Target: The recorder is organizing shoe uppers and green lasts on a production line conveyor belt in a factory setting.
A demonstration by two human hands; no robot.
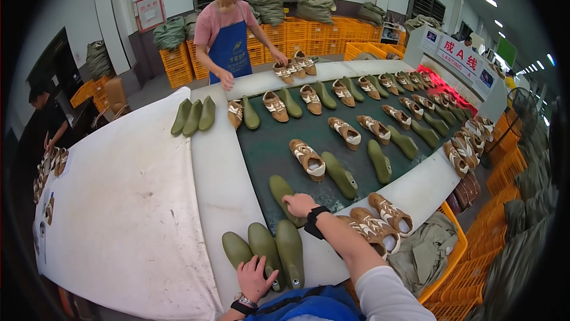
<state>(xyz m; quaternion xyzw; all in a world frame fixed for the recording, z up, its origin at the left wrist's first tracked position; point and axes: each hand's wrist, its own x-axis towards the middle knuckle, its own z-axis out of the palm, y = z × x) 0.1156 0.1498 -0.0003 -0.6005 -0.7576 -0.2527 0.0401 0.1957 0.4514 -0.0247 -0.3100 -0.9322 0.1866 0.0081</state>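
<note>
Three olive-green shoe lasts [290, 250] lie side by side on the white table edge right in front of me. My left hand [254, 278] rests on the nearer ends of the left and middle ones, fingers spread. Farther out, at the near corner of the dark green conveyor belt, my right hand [300, 205] grips another green shoe last [280, 189] by its side; the palm side of that grip is hidden. Just beyond lie a brown-and-white sneaker [307, 158] and a green last [339, 175]. Beside my right forearm, brown sneakers [389, 214] stand in a row on the ledge.
Sneakers and lasts line the belt [270, 160]. Across it, a person in a blue apron [231, 48] handles sneakers [286, 73]. A white-covered table [136, 202] extends left. At my right, an orange crate [454, 250] holds grey-green cloth. Crates and sacks stand behind.
</note>
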